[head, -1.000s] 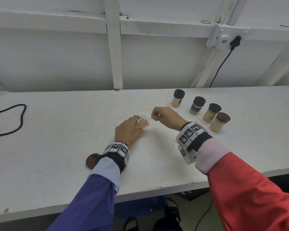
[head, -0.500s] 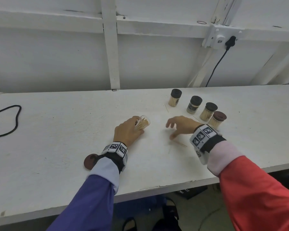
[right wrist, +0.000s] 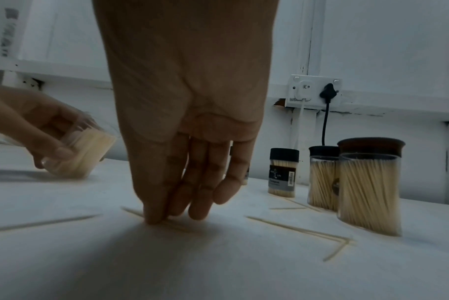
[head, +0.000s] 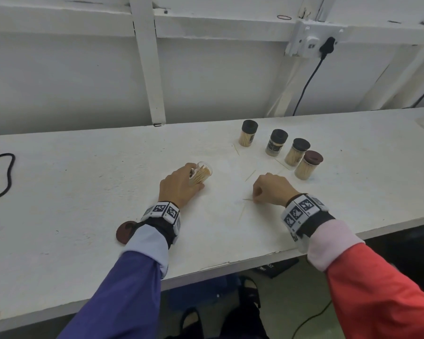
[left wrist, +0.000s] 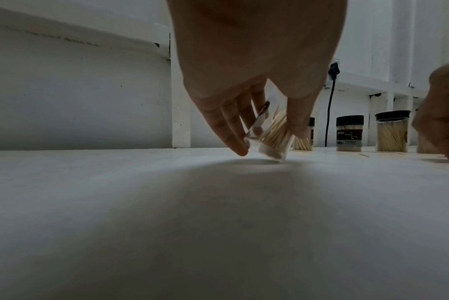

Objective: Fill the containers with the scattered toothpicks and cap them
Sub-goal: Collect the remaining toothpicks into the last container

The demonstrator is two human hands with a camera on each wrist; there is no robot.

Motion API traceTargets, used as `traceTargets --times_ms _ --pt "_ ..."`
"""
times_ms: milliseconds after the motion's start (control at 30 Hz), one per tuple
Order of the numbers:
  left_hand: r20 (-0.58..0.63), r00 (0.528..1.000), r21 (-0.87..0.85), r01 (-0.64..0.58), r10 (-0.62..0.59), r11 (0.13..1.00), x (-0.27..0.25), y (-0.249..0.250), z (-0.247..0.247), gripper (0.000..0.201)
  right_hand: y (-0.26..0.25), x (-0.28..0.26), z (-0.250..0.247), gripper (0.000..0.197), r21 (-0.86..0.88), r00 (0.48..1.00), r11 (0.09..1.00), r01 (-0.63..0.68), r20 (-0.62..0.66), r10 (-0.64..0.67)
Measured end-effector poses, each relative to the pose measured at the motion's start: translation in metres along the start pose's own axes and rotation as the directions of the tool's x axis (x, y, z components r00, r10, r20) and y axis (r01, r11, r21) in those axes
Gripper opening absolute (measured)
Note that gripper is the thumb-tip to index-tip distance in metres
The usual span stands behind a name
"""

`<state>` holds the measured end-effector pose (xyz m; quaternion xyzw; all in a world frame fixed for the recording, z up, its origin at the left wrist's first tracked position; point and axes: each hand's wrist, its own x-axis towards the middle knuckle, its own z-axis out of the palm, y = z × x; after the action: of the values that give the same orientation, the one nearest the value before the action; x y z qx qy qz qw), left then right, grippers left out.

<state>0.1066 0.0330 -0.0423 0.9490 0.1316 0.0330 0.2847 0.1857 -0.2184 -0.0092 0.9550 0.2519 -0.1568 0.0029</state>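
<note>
My left hand (head: 187, 181) grips a clear open container (head: 202, 174), half full of toothpicks and tilted toward the right, its base edge on the white table (left wrist: 265, 142). To its right, my right hand (head: 257, 198) is down on the table, thumb and finger pinching a toothpick (head: 247, 199) that lies flat (right wrist: 131, 212). More loose toothpicks (head: 250, 175) lie around it, one nearer me (head: 241, 214). A brown lid (head: 124, 232) lies beside my left wrist. Four capped, filled containers (head: 298, 152) stand at the back right.
The white table (head: 83, 204) runs to a white wall. A black cable (head: 0, 177) loops at the far left. A wall socket with a black plug (head: 327, 45) sits above the capped containers. The table's front edge (head: 230, 263) is close to my wrists.
My right hand left the container's mouth, swung right and down to the table, and now pinches a loose toothpick. My left hand keeps the tilted container in place.
</note>
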Motion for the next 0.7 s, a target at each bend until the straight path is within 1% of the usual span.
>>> traceTargets --times_ms 100,167,267,367,467,567,633,700 --pt "0.0 1.0 -0.002 0.002 -0.002 1.0 0.0 -0.001 0.0 0.051 -0.004 -0.001 0.001 0.014 0.032 0.994 0.999 -0.028 0.106 0.024" --pt "0.001 1.0 -0.007 -0.001 0.001 1.0 0.0 -0.001 0.001 0.051 -0.006 -0.002 0.002 0.014 0.04 0.991 0.999 -0.029 0.132 0.023" --pt "0.003 1.0 -0.014 0.0 0.0 1.0 0.0 -0.001 0.001 0.052 -0.007 -0.003 0.002 0.012 0.004 0.996 1.0 0.011 0.094 -0.011" --pt "0.0 1.0 -0.01 0.0 0.0 1.0 0.0 -0.001 0.001 0.052 -0.006 -0.005 0.0 0.013 -0.007 0.998 1.0 0.025 0.064 -0.025" --pt "0.001 1.0 -0.011 -0.002 0.002 1.0 -0.001 -0.001 0.001 0.051 -0.008 -0.005 0.001 0.016 -0.042 0.996 0.999 0.03 0.081 -0.026" --pt "0.004 1.0 -0.013 -0.002 0.002 1.0 -0.002 -0.001 0.0 0.052 -0.012 -0.003 0.004 0.019 -0.152 0.994 0.986 0.067 0.093 -0.053" --pt "0.007 1.0 -0.012 -0.004 0.004 1.0 -0.002 0.0 0.0 0.052 -0.013 -0.002 0.007 0.025 -0.198 0.995 0.976 0.086 0.069 -0.074" --pt "0.008 1.0 -0.01 -0.006 0.006 1.0 -0.002 0.0 -0.001 0.052 -0.011 0.0 0.009 0.027 -0.185 0.996 0.979 0.087 0.017 -0.086"
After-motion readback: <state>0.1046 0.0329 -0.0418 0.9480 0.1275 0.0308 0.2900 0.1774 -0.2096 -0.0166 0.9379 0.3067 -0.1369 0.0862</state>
